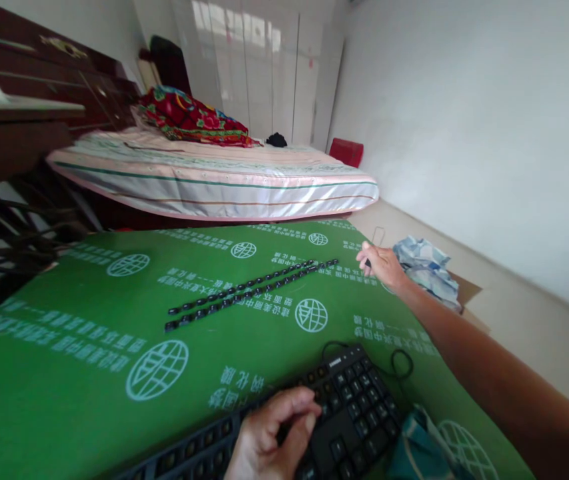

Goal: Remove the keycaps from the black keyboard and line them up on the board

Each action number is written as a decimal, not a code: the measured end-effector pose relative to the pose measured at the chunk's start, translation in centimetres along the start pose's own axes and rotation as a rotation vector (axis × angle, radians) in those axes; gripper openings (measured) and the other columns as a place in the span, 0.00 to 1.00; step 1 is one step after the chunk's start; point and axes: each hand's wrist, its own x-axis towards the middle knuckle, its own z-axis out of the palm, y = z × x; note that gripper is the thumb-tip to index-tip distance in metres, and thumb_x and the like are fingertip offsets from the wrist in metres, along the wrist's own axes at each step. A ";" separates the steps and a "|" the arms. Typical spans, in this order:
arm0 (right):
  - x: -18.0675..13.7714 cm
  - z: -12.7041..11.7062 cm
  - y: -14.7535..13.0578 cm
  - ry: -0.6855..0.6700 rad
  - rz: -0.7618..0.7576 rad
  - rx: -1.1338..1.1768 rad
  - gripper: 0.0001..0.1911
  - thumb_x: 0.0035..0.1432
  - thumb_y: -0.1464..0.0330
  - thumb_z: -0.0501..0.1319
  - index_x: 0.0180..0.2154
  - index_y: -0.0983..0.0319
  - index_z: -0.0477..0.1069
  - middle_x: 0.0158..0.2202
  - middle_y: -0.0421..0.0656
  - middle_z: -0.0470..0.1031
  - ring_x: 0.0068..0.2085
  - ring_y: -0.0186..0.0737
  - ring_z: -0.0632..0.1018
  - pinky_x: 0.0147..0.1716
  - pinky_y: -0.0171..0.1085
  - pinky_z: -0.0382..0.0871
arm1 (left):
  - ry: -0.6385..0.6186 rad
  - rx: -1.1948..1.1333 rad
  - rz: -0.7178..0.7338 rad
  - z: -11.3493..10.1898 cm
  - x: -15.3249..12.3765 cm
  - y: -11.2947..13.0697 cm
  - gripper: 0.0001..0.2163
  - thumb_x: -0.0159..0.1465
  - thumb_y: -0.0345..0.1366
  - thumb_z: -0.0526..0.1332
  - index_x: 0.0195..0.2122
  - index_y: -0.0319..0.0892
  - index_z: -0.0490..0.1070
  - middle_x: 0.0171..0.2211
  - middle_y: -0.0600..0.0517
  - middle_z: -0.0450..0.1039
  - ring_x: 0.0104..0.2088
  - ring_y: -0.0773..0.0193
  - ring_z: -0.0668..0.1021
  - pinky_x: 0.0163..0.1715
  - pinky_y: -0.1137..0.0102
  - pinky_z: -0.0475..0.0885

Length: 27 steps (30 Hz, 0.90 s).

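A black keyboard lies at the near edge of a green-covered table; its right part carries keycaps, while bare key sockets show along the top row and left part. Over its middle, my left hand has thumb and forefinger pinched close together; whether anything is between them I cannot make out. My right hand reaches out above the table's right side, its fingers closed on a small dark keycap. Left of that hand, black keycaps form two long slanting rows, a farther row and a nearer row.
The green table cover bears white print. A teal cloth lies right of the keyboard, near its cable. Beyond the table stands a bed. On the floor at right are crumpled pale-blue fabric and cardboard.
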 end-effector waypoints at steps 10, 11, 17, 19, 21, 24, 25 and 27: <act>-14.1 -2.0 -8.2 -0.174 0.026 0.044 0.22 0.58 0.54 0.48 0.25 0.62 0.70 0.12 0.34 0.60 0.15 0.30 0.66 0.19 0.29 0.60 | 0.012 -0.192 -0.138 0.8 0.2 0.9 0.11 0.52 0.37 0.61 0.35 0.39 0.74 0.30 0.50 0.79 0.32 0.62 0.80 0.37 0.71 0.74; -15.1 -1.9 -8.5 -0.168 0.035 0.071 0.22 0.58 0.54 0.49 0.25 0.63 0.70 0.12 0.34 0.60 0.15 0.30 0.66 0.19 0.29 0.60 | 0.016 -0.198 -0.131 0.8 0.2 0.9 0.10 0.52 0.37 0.61 0.34 0.38 0.74 0.30 0.50 0.79 0.32 0.62 0.79 0.37 0.70 0.74; -19.2 0.1 -10.8 -0.046 0.121 0.334 0.21 0.55 0.53 0.52 0.26 0.64 0.70 0.14 0.36 0.67 0.11 0.27 0.64 0.11 0.27 0.54 | 0.015 0.005 0.192 1.0 -0.7 1.8 0.08 0.58 0.36 0.57 0.34 0.39 0.75 0.31 0.50 0.76 0.33 0.64 0.77 0.37 0.70 0.72; -20.1 0.9 -11.5 -0.057 0.089 0.398 0.19 0.54 0.54 0.55 0.26 0.64 0.70 0.15 0.37 0.68 0.11 0.27 0.64 0.11 0.27 0.54 | -0.034 0.081 0.285 1.0 -1.1 2.7 0.08 0.59 0.34 0.57 0.34 0.40 0.74 0.31 0.50 0.75 0.33 0.64 0.75 0.37 0.70 0.70; -20.9 1.4 -12.1 -0.069 0.050 0.439 0.18 0.54 0.56 0.56 0.26 0.64 0.70 0.16 0.37 0.69 0.12 0.27 0.66 0.12 0.27 0.56 | -0.127 0.082 0.298 1.0 -1.5 3.7 0.08 0.59 0.34 0.57 0.34 0.40 0.74 0.31 0.50 0.74 0.32 0.65 0.74 0.35 0.72 0.70; -22.0 1.4 -12.4 -0.041 0.038 0.457 0.17 0.54 0.56 0.57 0.25 0.64 0.70 0.16 0.37 0.69 0.12 0.27 0.66 0.12 0.27 0.58 | -0.317 -0.012 0.252 1.1 -1.9 4.9 0.09 0.60 0.33 0.55 0.30 0.37 0.73 0.27 0.52 0.72 0.29 0.66 0.73 0.31 0.74 0.68; -22.5 1.2 -12.3 -0.020 0.049 0.448 0.17 0.54 0.56 0.56 0.25 0.64 0.70 0.16 0.37 0.69 0.12 0.27 0.66 0.12 0.27 0.58 | -0.369 -0.044 0.236 1.2 -2.0 5.1 0.10 0.60 0.33 0.54 0.27 0.36 0.73 0.25 0.52 0.71 0.28 0.67 0.72 0.30 0.75 0.67; -23.4 0.7 -12.1 0.007 0.093 0.417 0.19 0.54 0.55 0.56 0.25 0.64 0.70 0.14 0.36 0.67 0.12 0.27 0.65 0.12 0.26 0.56 | -0.436 -0.069 0.213 1.5 -2.2 5.3 0.10 0.59 0.32 0.55 0.24 0.35 0.71 0.21 0.54 0.69 0.25 0.69 0.70 0.26 0.76 0.64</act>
